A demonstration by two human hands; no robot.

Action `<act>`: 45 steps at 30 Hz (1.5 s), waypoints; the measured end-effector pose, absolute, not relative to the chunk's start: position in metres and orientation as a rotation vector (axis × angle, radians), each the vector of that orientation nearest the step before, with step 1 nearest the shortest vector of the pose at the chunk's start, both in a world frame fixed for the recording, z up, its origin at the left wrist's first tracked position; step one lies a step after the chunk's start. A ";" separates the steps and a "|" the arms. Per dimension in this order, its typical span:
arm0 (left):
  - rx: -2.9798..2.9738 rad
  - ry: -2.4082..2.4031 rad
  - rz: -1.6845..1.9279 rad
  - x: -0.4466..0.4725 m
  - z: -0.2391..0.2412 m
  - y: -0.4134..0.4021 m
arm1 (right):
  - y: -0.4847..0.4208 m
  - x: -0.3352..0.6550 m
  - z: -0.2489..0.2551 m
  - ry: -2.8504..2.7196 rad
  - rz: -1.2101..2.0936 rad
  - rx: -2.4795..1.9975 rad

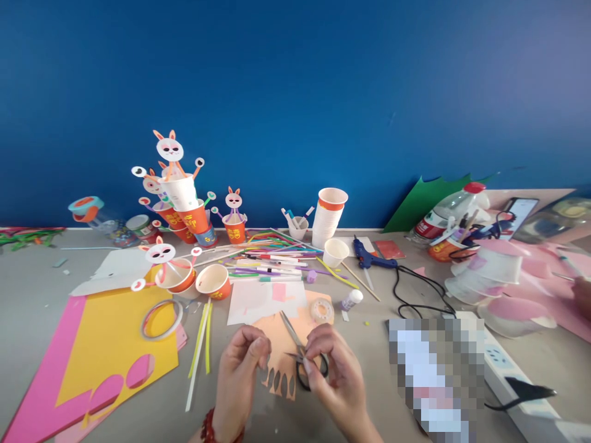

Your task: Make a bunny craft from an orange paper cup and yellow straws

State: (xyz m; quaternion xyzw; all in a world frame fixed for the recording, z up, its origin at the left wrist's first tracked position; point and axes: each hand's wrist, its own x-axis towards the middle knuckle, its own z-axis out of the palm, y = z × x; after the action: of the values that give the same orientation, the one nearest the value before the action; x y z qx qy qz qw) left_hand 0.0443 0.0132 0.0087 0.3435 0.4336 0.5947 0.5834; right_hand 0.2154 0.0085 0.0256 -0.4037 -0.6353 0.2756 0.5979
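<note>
My left hand (241, 366), with a red bracelet at the wrist, is closed in a pinch over the front of the table. Facing it, my right hand (336, 369) has its thumb and forefinger pressed together. Anything in either pinch is too small or hidden to make out. Open-bladed scissors (290, 327) with black handles lie between the hands, partly covered by the right fingers. Under them is a peach paper sheet (265, 329) with oval cut-outs along its near edge. A tape roll (322, 310) and a white-capped glue stick (351, 299) are just beyond my right hand.
Rabbit-faced paper cups (191, 220) stand at the back left, near a cup stack (329, 218). Pens (277, 264) and a blue glue gun (369, 255) lie mid-table. Yellow paper (115, 326) is left; a power strip (498, 357) and another person's hand (582, 295) are right.
</note>
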 end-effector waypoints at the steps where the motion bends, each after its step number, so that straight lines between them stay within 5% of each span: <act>1: 0.772 1.020 1.385 0.044 0.009 0.013 | 0.008 0.215 0.026 -1.476 0.642 -0.938; 29: 1.280 1.183 1.165 0.027 0.007 0.016 | 0.007 0.217 0.015 -1.481 0.698 -0.930; 45: 0.654 1.002 1.240 0.030 0.002 0.019 | 0.007 0.219 0.009 -1.466 0.735 -0.942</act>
State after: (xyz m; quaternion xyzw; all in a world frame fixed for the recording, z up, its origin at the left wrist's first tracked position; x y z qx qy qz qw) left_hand 0.0298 0.0192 0.0015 0.2879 0.4415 0.5461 0.6511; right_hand 0.2190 0.0070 0.0086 -0.4039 -0.6285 0.3150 0.5853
